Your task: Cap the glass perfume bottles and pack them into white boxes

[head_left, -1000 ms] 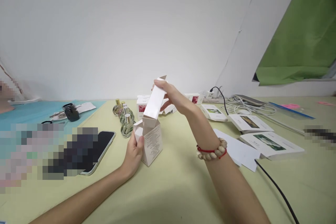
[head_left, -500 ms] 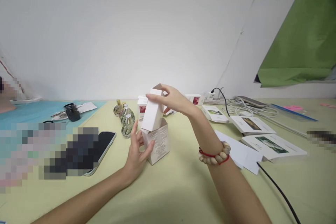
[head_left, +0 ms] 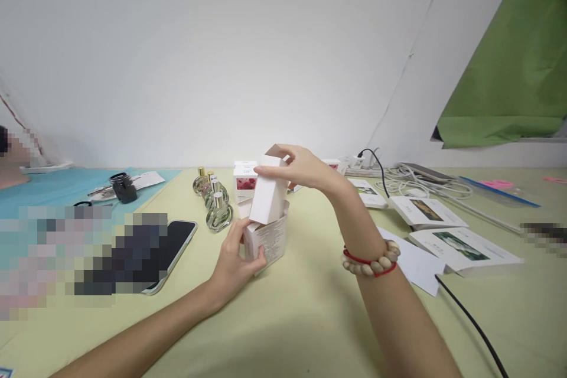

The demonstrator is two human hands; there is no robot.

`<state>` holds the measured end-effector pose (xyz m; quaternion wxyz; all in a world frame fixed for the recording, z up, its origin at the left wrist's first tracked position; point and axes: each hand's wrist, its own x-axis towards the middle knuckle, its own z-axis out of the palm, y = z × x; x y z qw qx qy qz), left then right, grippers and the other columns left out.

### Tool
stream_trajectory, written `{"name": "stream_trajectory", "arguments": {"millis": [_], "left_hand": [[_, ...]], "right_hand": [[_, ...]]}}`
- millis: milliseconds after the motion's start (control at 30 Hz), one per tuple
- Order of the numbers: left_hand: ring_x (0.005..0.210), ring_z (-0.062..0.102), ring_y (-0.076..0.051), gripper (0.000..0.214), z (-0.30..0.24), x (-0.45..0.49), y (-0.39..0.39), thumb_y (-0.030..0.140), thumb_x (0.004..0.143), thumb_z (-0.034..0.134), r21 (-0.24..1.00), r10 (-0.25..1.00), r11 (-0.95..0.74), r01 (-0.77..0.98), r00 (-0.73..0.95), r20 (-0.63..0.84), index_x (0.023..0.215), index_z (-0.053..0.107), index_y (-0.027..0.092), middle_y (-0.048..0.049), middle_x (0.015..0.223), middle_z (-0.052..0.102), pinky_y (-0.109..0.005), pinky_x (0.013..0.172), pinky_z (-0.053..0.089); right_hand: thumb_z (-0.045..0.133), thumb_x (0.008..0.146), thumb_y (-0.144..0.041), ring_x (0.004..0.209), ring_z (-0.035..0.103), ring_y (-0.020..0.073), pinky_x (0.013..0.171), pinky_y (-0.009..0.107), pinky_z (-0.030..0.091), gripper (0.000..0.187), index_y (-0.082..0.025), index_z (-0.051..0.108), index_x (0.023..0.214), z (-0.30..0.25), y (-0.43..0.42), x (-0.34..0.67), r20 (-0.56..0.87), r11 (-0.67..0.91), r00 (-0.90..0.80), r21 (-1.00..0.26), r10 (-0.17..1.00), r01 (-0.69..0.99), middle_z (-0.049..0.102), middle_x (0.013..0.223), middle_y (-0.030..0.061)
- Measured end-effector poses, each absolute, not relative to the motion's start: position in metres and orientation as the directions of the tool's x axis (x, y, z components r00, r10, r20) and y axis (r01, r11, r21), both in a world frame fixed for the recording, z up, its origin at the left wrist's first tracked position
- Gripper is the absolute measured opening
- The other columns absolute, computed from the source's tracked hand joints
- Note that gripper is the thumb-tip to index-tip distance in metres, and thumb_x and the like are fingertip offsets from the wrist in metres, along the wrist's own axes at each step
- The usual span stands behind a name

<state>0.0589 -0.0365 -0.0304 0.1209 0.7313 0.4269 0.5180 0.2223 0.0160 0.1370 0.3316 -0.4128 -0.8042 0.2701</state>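
My left hand point(head_left: 239, 254) grips the lower left of a printed white box point(head_left: 273, 242) standing on the table, its top open with a flap raised. Above it, my right hand point(head_left: 305, 170) holds a plain white carton insert point(head_left: 269, 195) from the top, fingers behind and thumb in front. The insert is tilted, its lower end at the box's opening; how deep it reaches inside is hidden. Left of the box, several glass perfume bottles point(head_left: 219, 215) stand in a row. Closed boxes with a red flower picture point(head_left: 245, 183) stand behind.
A phone point(head_left: 172, 251) lies at left, partly blurred out. A black jar point(head_left: 123, 188) sits on the blue cloth point(head_left: 153, 192). To the right are flattened picture boxes point(head_left: 460, 248), white paper point(head_left: 414, 266), tangled white cables point(head_left: 425, 183) and a black cable point(head_left: 469, 322).
The insert has moved slightly right and down toward the box opening in my right hand. My left hand has shifted right, its fingers now closer around the box.
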Motion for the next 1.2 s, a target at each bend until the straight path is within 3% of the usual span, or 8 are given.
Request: {"name": "stream_trajectory", "arguments": {"millis": [200,600,933,1200], "left_hand": [[0.079,0.047,-0.014,0.045,-0.033,0.059,-0.039,0.015,0.068,0.052,0.571,0.743,-0.605,0.555,0.137,0.655,0.110,0.039,0.022,-0.0021,0.093,0.048,-0.025,0.069,0.040],[0.079,0.050,-0.015,0.047,-0.029,0.057,-0.038,0.017,0.066,0.053,0.535,0.753,-0.593,0.602,0.177,0.634,0.110,0.042,0.022,-0.0023,0.091,0.052,-0.025,0.066,0.040],[0.082,0.051,-0.014,0.055,-0.041,0.059,-0.036,0.023,0.067,0.056,0.561,0.711,-0.619,0.549,0.090,0.697,0.112,0.025,0.025,-0.0045,0.103,0.048,-0.027,0.067,0.044],[0.075,0.053,-0.014,0.050,-0.031,0.057,-0.036,0.020,0.066,0.055,0.480,0.702,-0.630,0.610,0.185,0.688,0.113,0.040,0.023,-0.0018,0.091,0.055,-0.024,0.063,0.044]], "right_hand": [[0.066,0.058,-0.049,0.064,0.052,0.0109,0.048,0.020,0.041,0.045,-0.019,0.058,0.091,0.146,0.009,0.229,0.248,0.572,-0.588,-0.677,0.770,0.463,0.056,0.084,0.0043],[0.068,0.056,-0.044,0.066,0.054,0.0109,0.050,0.021,0.043,0.043,-0.018,0.058,0.089,0.147,0.008,0.230,0.243,0.561,-0.599,-0.708,0.763,0.428,0.057,0.086,0.0040],[0.069,0.056,-0.044,0.066,0.053,0.0118,0.047,0.020,0.040,0.039,-0.021,0.060,0.087,0.147,0.005,0.225,0.268,0.582,-0.584,-0.674,0.766,0.454,0.058,0.092,0.0054],[0.068,0.057,-0.046,0.069,0.054,0.0138,0.048,0.022,0.044,0.041,-0.021,0.059,0.088,0.147,0.006,0.229,0.238,0.560,-0.588,-0.691,0.773,0.456,0.058,0.091,0.0057]]}}
